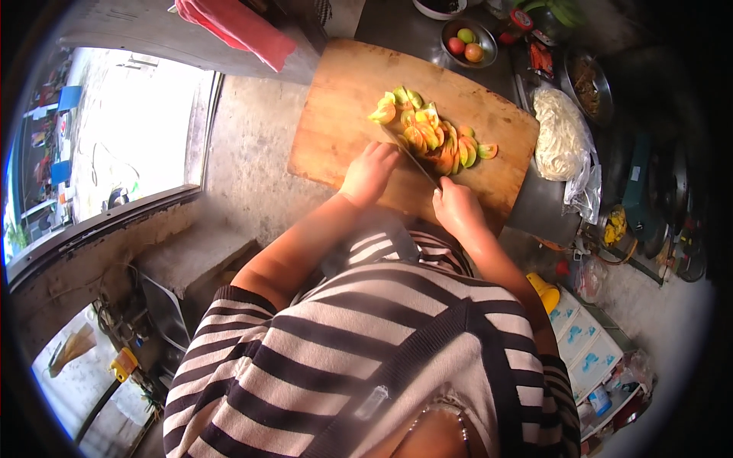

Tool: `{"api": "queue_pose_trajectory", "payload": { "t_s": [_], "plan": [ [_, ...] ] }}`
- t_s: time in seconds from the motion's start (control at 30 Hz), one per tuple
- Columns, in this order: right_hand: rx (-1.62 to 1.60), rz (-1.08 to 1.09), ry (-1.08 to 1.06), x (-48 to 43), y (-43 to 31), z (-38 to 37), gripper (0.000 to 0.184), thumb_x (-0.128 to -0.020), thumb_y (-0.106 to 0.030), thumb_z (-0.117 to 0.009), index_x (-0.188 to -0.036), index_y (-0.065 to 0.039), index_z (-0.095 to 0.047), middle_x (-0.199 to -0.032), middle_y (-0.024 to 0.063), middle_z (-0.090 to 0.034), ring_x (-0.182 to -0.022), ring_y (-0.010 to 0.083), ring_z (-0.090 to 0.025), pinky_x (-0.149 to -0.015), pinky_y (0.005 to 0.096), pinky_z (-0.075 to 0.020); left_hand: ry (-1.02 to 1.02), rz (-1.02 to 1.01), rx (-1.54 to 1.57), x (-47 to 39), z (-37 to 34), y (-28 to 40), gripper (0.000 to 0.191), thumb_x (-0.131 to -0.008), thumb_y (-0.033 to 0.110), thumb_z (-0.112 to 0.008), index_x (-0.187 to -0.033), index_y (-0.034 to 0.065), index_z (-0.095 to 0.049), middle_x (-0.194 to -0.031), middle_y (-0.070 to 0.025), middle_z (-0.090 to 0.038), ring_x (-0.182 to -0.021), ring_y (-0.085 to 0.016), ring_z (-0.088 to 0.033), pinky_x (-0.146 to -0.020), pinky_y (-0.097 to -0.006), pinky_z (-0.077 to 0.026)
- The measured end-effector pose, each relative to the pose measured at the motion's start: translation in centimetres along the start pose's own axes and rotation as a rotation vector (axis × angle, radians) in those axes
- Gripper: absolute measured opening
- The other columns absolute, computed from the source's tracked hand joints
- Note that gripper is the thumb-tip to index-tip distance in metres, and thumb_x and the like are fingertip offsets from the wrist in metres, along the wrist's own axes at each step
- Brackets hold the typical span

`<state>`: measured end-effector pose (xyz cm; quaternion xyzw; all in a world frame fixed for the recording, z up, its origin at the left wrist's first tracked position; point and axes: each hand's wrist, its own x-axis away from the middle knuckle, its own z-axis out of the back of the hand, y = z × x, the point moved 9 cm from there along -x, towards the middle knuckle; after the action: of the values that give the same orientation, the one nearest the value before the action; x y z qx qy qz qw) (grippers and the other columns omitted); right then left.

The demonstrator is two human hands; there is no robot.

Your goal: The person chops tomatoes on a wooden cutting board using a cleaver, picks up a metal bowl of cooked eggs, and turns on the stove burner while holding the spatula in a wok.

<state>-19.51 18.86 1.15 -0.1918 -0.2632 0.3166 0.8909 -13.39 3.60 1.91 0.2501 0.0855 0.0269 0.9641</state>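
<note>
A wooden cutting board (349, 86) lies in front of me, with sliced tomatoes (426, 129) in green, yellow and orange spread over its middle. My right hand (457, 206) grips the handle of a kitchen knife (422, 170) near the board's front edge. The thin blade points away to the left, along the near side of the slices. Close to the blade, my left hand (371, 172) rests over the board with its fingers bent. Whether those fingers touch the blade, or hold anything under them, is hidden.
Behind the board stands a metal bowl (491, 56) with several whole tomatoes (456, 46). Noodles in a plastic bag (558, 134) lie at the right, near another metal bowl (607, 103). A pink cloth (240, 31) hangs at the upper left. A windowed wall (252, 114) borders the left side.
</note>
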Motion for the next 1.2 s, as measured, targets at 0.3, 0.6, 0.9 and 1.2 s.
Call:
{"api": "queue_pose_trajectory", "payload": {
  "t_s": [0.3,0.6,0.9,1.2],
  "plan": [
    [-0.011,0.0,-0.046,0.0,-1.3,1.0,0.022,-0.09,-0.019,-0.053,-0.093,0.002,-0.056,-0.073,0.0279,-0.063,-0.073,0.0466,-0.062,-0.068,0.0547,-0.0497,0.013,-0.051,0.041,0.4,-0.2,-0.4,0.038,-0.068,0.003,-0.061,-0.106,0.0076,-0.06,-0.106,-0.0078,-0.055,-0.104,-0.03,-0.053,-0.079,-0.038,-0.053],
    [-0.072,-0.047,-0.028,0.3,-1.9,1.7,0.023,-0.09,-0.02,-0.054,-0.095,0.002,-0.057,-0.075,0.0255,-0.064,-0.073,0.0461,-0.063,-0.068,0.0533,-0.0507,-0.003,-0.065,0.019,0.6,-0.8,-0.9,0.031,-0.073,0.006,-0.06,-0.104,0.0074,-0.061,-0.105,-0.0086,-0.056,-0.104,-0.03,-0.054,-0.077,-0.0383,-0.054],
    [-0.02,-0.076,-0.077,0.2,-1.4,0.3,0.022,-0.091,-0.02,-0.054,-0.093,0.002,-0.057,-0.077,0.0268,-0.063,-0.077,0.0458,-0.062,-0.07,0.0537,-0.0494,0.018,-0.083,0.044,0.4,-1.1,-1.2,0.028,-0.076,0.007,-0.058,-0.103,0.0067,-0.063,-0.104,-0.0073,-0.057,-0.102,-0.029,-0.055,-0.077,-0.0373,-0.054],
    [-0.098,-0.052,-0.027,0.9,-1.6,0.4,0.024,-0.09,-0.02,-0.053,-0.094,0.003,-0.058,-0.079,0.0272,-0.064,-0.077,0.0462,-0.063,-0.072,0.0535,-0.05,0.068,-0.123,0.065,0.7,0.1,-1.0,0.025,-0.076,0.009,-0.059,-0.101,0.0093,-0.063,-0.099,-0.0069,-0.056,-0.099,-0.027,-0.056,-0.077,-0.0362,-0.054]
  ]
}}
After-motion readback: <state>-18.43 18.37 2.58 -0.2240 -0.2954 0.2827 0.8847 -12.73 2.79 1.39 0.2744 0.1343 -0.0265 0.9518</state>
